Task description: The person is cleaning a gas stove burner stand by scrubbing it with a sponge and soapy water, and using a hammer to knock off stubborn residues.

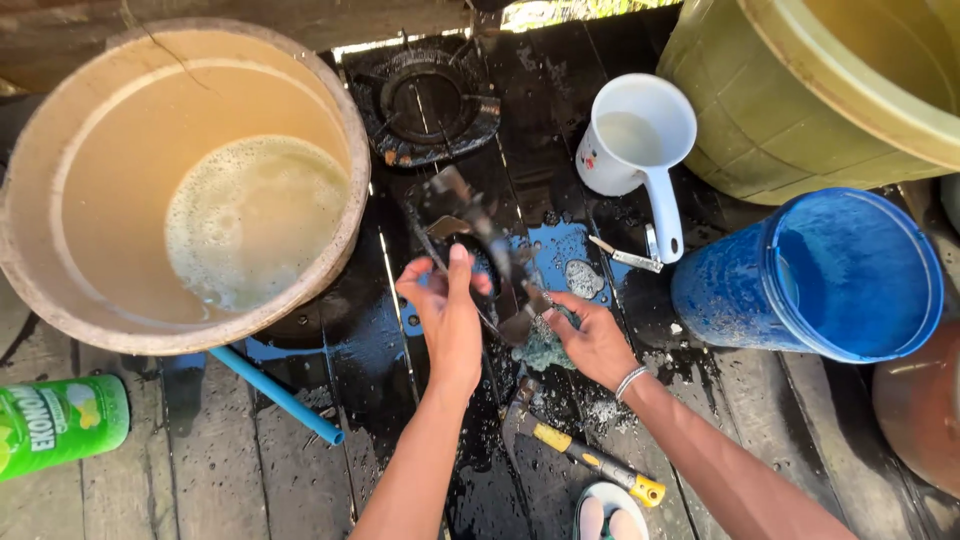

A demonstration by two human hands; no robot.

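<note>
Seen from above, over wet dark wooden planks (250, 460), the left hand (448, 310) grips a blackened metal utensil (480, 235), blurred, while the right hand (592, 340) presses a green scouring pad (545, 348) against its lower end. A beige tub of soapy water (180, 180) sits to the left, a white dipper (635, 140) and blue bucket (815, 275) to the right.

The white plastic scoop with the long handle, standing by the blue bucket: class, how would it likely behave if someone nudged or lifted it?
The white scoop looks like thin plastic and shows little or no water inside, so it is probably light. Its long handle juts to one side, so a nudge there might tip or swing it. The dark boards beneath look wet, so it could slide easily.
</note>
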